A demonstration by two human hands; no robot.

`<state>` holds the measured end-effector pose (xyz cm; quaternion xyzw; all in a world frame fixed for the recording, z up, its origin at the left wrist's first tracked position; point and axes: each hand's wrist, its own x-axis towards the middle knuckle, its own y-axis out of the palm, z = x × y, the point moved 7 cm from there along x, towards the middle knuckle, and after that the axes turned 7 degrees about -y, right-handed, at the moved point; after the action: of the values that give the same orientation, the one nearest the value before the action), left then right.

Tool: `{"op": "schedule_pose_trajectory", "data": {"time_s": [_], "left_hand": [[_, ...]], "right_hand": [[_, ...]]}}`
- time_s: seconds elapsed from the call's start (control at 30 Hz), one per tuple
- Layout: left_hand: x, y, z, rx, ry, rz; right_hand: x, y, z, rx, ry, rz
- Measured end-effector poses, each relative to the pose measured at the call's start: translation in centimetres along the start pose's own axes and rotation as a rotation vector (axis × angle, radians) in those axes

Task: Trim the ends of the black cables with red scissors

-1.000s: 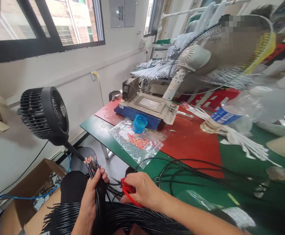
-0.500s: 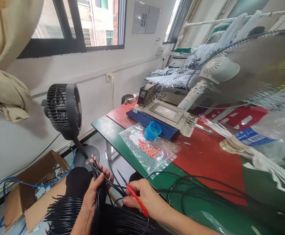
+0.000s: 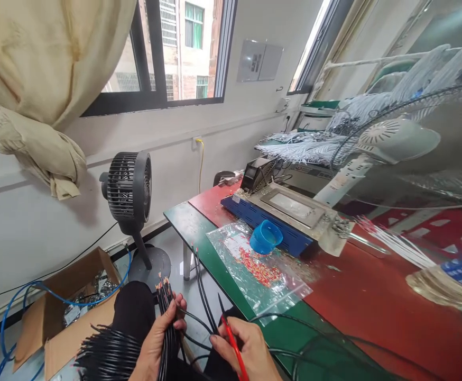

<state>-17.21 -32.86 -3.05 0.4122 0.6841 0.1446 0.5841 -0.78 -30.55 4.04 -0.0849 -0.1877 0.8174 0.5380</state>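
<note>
My left hand (image 3: 160, 330) is closed around a bundle of black cables (image 3: 166, 312) standing upright, with stripped, reddish-copper ends at the top. To its right, my right hand (image 3: 241, 344) grips a red-handled tool (image 3: 234, 346) with a slim dark point facing up; its exact kind is unclear. Between that hand's thumb and fingers run a few black cables (image 3: 204, 288), their reddish tips raised above the hand and apart from the bundle. A larger pile of black cables (image 3: 106, 352) lies by my lap at lower left.
A green table (image 3: 179, 217) with a red mat holds a plastic bag (image 3: 250, 270) of small red and yellow pieces, a blue cup (image 3: 266, 237) and a blue-sided heating plate (image 3: 270, 225). A black fan (image 3: 130, 193) and cardboard box (image 3: 74, 317) stand left; a large fan (image 3: 397, 140) stands right.
The view has shifted, so the surroundings sit further right and lower. Cables held in my right hand now stand with their tips free of the bundle; earlier they crossed toward my left hand.
</note>
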Motion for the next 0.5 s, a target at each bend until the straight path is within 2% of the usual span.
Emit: {"op": "schedule_pose_trajectory", "data": {"time_s": [0.1,0.17,0.3,0.37,0.43,0.5], "left_hand": [[-0.5,-0.7,-0.6,0.272,-0.019,-0.084],[-0.8,-1.4,-0.9,0.369,-0.062,-0.133],[-0.9,-3.2,-1.7,0.099,-0.044,-0.209],[-0.9,-3.8,-1.9,-0.046,-0.017,-0.208],[-0.7,-3.6,-2.1,-0.092,-0.001,-0.151],[-0.4,-2.6,-2.4,-0.059,0.029,-0.041]], "right_hand": [[0.1,-1.0,-0.9,-0.02,-0.027,-0.093],[0.1,-1.9,-1.4,-0.01,-0.025,-0.163],[0.0,-3.6,-1.4,-0.01,-0.06,-0.271],[0.1,-3.9,-1.0,-0.054,-0.114,-0.283],[0.2,-3.4,-0.5,-0.109,-0.175,-0.23],[0.2,-2.3,-0.3,-0.153,-0.221,-0.145]]}}
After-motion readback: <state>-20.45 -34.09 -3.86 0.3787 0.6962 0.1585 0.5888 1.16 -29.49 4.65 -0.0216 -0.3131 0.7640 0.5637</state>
